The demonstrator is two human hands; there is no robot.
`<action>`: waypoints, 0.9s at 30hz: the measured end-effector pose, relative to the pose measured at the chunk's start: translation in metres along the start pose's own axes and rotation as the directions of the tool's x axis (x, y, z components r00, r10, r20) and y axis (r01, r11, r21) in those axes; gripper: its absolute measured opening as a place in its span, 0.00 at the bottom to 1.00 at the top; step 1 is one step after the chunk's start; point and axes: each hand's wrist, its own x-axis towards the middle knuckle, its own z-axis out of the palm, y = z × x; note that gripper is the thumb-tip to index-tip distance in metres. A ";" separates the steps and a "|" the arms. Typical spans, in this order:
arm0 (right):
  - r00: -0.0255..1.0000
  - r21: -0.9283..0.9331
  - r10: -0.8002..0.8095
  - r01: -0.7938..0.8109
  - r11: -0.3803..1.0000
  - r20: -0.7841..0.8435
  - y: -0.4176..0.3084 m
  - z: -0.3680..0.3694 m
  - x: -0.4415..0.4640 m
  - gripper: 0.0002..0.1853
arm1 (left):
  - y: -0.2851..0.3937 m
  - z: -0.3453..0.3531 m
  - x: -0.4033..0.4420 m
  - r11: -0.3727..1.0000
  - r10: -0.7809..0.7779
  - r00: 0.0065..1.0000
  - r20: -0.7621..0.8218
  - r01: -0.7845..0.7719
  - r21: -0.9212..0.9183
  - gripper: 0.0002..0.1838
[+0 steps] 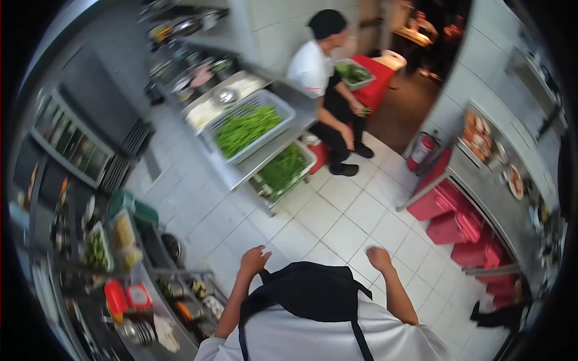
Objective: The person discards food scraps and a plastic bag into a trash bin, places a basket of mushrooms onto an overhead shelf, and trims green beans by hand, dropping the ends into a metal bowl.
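My left hand (256,260) is held out at waist height, to the left of my black apron (313,292). Its fingers are a little apart and bent, with nothing in them. On the other side of the apron, my right hand (379,257) hangs over the tiled floor (337,240) with its fingers curled in; I see no object there. Neither hand touches anything. Ahead of them, a steel table (232,174) carries a grey crate (288,110) of cut green vegetables (250,129). A second crate (310,157) of greens stands below it.
A co-worker (310,69) sits beyond the table, near a tray of greens (354,73) on a red surface. Shelves with food tubs (96,246) line my left. Red bins (448,210) stand under the right counter (475,174); a fire extinguisher (423,149) is by the doorway.
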 end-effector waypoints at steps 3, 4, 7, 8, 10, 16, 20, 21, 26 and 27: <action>0.971 0.339 -0.112 0.181 0.923 -0.213 -0.115 -0.106 0.051 0.13 | 0.027 0.000 0.064 0.906 -0.009 0.997 0.074 0.039 -0.421 0.29; 0.917 0.338 -0.212 0.328 0.882 -0.336 -0.147 -0.130 0.063 0.10 | 0.054 -0.006 0.081 0.776 -0.027 0.984 0.174 0.131 -0.617 0.30; 0.750 0.223 -0.526 0.637 0.738 -0.400 -0.220 -0.184 0.093 0.12 | 0.134 -0.011 0.133 0.214 0.121 0.881 0.458 0.427 -0.879 0.35; 0.715 0.223 -0.589 0.687 0.692 -0.376 -0.240 -0.201 0.102 0.14 | 0.158 -0.002 0.152 0.051 0.257 0.861 0.440 0.442 -0.895 0.35; 0.590 0.135 -0.705 0.796 0.591 -0.394 -0.252 -0.202 0.137 0.18 | 0.221 0.015 0.190 -0.280 0.475 0.817 0.327 0.492 -0.824 0.37; 0.685 -0.119 -0.646 0.650 0.751 -0.336 -0.148 -0.226 0.296 0.23 | 0.368 0.006 0.315 -0.264 0.612 0.749 0.253 0.495 -0.827 0.46; 0.986 0.072 -0.113 0.122 0.990 -0.119 0.013 -0.276 0.353 0.15 | 0.438 -0.027 0.397 -0.025 0.626 0.661 0.415 0.548 -0.836 0.50; 0.966 -0.018 -0.150 0.150 0.989 -0.211 0.055 -0.288 0.348 0.13 | 0.452 -0.027 0.425 0.016 0.637 0.643 0.425 0.541 -0.841 0.49; 0.938 0.127 0.346 -0.339 0.932 -0.037 0.177 -0.323 0.243 0.12 | 0.537 -0.013 0.541 0.338 0.472 0.724 0.504 0.380 -0.861 0.32; 0.909 0.352 0.406 -0.413 0.840 0.097 0.189 -0.325 0.216 0.13 | 0.557 -0.009 0.560 0.373 0.456 0.724 0.518 0.374 -0.849 0.24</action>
